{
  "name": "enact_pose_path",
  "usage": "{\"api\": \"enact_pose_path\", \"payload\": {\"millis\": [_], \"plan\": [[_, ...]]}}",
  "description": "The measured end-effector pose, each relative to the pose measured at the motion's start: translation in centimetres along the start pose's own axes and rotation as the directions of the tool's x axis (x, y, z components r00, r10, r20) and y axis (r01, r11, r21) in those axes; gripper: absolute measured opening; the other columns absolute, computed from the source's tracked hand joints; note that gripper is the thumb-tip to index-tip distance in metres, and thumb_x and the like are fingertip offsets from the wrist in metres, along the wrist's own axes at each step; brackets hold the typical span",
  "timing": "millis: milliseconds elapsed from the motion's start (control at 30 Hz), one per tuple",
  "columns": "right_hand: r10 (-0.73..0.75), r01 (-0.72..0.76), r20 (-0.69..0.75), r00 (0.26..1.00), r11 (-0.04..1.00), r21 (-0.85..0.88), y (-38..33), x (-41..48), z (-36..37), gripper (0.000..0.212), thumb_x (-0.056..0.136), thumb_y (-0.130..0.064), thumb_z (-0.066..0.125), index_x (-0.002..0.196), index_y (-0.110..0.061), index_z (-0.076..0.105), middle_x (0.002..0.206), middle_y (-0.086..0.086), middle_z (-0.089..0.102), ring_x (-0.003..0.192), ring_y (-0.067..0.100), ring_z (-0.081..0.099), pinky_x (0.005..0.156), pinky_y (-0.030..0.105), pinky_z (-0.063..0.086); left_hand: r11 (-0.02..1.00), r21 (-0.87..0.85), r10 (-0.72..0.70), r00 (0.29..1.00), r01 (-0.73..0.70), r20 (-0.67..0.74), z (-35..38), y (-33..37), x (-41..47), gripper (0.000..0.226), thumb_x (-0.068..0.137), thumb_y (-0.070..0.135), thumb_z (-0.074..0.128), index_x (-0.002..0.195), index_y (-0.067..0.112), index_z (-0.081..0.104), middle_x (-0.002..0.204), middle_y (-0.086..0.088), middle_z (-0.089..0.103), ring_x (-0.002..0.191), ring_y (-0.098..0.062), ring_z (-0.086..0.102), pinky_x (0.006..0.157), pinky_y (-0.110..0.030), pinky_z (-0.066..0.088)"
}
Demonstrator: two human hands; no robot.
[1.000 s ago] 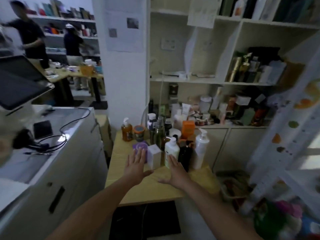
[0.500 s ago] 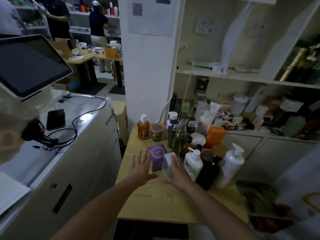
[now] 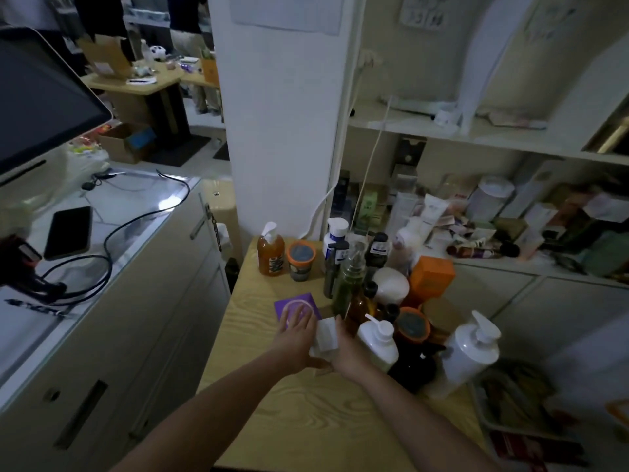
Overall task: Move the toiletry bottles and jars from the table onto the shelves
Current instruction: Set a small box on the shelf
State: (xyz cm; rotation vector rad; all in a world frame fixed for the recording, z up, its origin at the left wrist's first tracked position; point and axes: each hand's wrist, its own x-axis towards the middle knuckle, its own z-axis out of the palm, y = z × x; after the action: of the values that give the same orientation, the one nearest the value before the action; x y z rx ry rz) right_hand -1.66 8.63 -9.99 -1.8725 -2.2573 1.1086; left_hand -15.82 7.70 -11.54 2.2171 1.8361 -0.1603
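Note:
A small white box [image 3: 326,337] stands on the wooden table [image 3: 306,420] between my two hands. My left hand [image 3: 294,340] is open, its fingers spread over a purple box [image 3: 299,303] and its thumb reaching under the white box. Open too, my right hand [image 3: 347,352] lies flat against the white box's right side. Behind them stand an orange pump bottle [image 3: 270,252], an orange-rimmed jar [image 3: 301,260], a green spray bottle [image 3: 350,281], a white pump bottle [image 3: 379,342], a large white pump bottle [image 3: 471,352] and an orange box [image 3: 430,275].
White shelves [image 3: 408,129] rise behind the table; the lower shelf [image 3: 493,264] is crowded with tubes and boxes. A grey counter [image 3: 136,206] at left carries a phone [image 3: 68,231], cables and a monitor [image 3: 41,97]. A basket [image 3: 510,396] sits low at right.
The view has tilted down and come closer to the table. Both hands have moved forward and inward until they flank the white box; the left fingers now cover the purple box.

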Motion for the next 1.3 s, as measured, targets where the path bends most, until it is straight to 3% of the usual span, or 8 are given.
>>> {"api": "enact_pose_path", "payload": {"millis": [233,400,467,600,700,967,1167,1300], "plan": [[0.005,-0.005,-0.001,1.0,1.0,-0.02,0.6,0.0,-0.9,0.072,0.091,-0.017,0.053,0.148,-0.016,0.009,0.142,0.011,0.041,0.125,0.025,0.046,0.098,0.03,0.037,0.995,-0.1,-0.025,0.996,0.016,-0.09,0.1,0.1,1.0,0.083,0.073,0.055,0.068,0.136,0.012,0.035,0.143,-0.006,0.037,0.14,-0.027,0.018,0.116,-0.044,0.004],[0.013,-0.011,-0.012,1.0,0.99,0.144,1.0,-1.4,-0.3,0.079,0.085,-0.01,0.061,0.148,-0.025,0.015,0.143,0.004,0.042,0.129,0.021,0.043,0.101,0.032,0.041,0.862,-0.491,-0.149,0.989,0.122,-0.017,-0.9,-0.1,0.0,0.082,0.066,0.046,0.079,0.131,0.017,0.038,0.137,-0.003,0.04,0.133,-0.027,0.025,0.109,-0.043,0.027],[0.044,-0.046,0.011,0.999,0.966,0.254,0.8,-2.3,-0.1,0.085,0.08,-0.005,0.067,0.147,-0.025,0.019,0.143,0.002,0.042,0.129,0.021,0.043,0.093,0.029,0.045,0.686,-0.713,-0.181,0.983,0.146,0.027,-1.9,-0.6,-0.9,0.073,0.067,0.036,0.082,0.126,0.019,0.042,0.129,-0.004,0.045,0.125,-0.025,0.038,0.099,-0.041,0.041],[0.052,-0.075,0.065,0.997,0.896,0.438,0.2,-4.6,0.3,0.086,0.075,-0.009,0.075,0.145,-0.021,0.027,0.142,0.0,0.041,0.129,0.02,0.042,0.096,0.029,0.042,0.074,-0.992,-0.066,0.993,0.1,0.095,-3.9,-2.3,-4.1,0.055,0.077,0.011,0.075,0.125,0.013,0.048,0.121,-0.009,0.059,0.114,-0.025,0.058,0.088,-0.037,0.054],[0.038,-0.061,0.055,0.998,0.86,0.507,-0.3,-6.7,1.1,0.09,0.067,-0.019,0.084,0.142,-0.017,0.034,0.139,-0.001,0.046,0.127,0.019,0.044,0.098,0.029,0.042,-0.119,-0.991,-0.02,0.998,0.063,0.066,-5.5,-2.3,-6.9,0.041,0.083,0.006,0.068,0.121,0.009,0.053,0.117,-0.012,0.062,0.105,-0.024,0.063,0.077,-0.032,0.056],[0.056,-0.072,0.046,0.997,0.683,0.727,-0.6,-14.6,3.6,0.063,0.072,-0.007,0.078,0.129,-0.011,0.052,0.112,-0.003,0.064,0.106,0.015,0.06,0.091,0.032,0.051,0.0,-1.0,-0.021,1.0,0.022,0.022,-6.6,1.8,-12.8,0.046,0.079,0.018,0.074,0.116,0.008,0.049,0.111,-0.011,0.057,0.088,-0.019,0.061,0.06,-0.024,0.052],[0.193,0.055,-0.257,0.947,0.69,0.721,-0.8,-21.6,3.9,0.059,0.07,-0.015,0.081,0.12,-0.019,0.049,0.113,-0.004,0.055,0.102,0.012,0.055,0.075,0.02,0.047,0.19,-0.98,-0.285,0.959,0.052,-0.004,-6.4,9.0,-14.9,0.069,0.062,0.044,0.084,0.112,0.013,0.047,0.106,-0.005,0.055,0.101,-0.023,0.054,0.086,-0.041,0.049],[0.339,0.136,-0.495,0.8,0.701,0.7,0.9,-25.9,3.6,0.047,0.066,-0.015,0.082,0.105,-0.02,0.057,0.098,-0.005,0.063,0.087,0.011,0.059,0.062,0.018,0.047,0.201,-0.979,-0.17,0.982,-0.044,-0.079,-6.9,14.3,-17.3,0.069,0.063,0.047,0.082,0.114,0.017,0.046,0.11,-0.005,0.056,0.104,-0.022,0.055,0.092,-0.043,0.049]]}}
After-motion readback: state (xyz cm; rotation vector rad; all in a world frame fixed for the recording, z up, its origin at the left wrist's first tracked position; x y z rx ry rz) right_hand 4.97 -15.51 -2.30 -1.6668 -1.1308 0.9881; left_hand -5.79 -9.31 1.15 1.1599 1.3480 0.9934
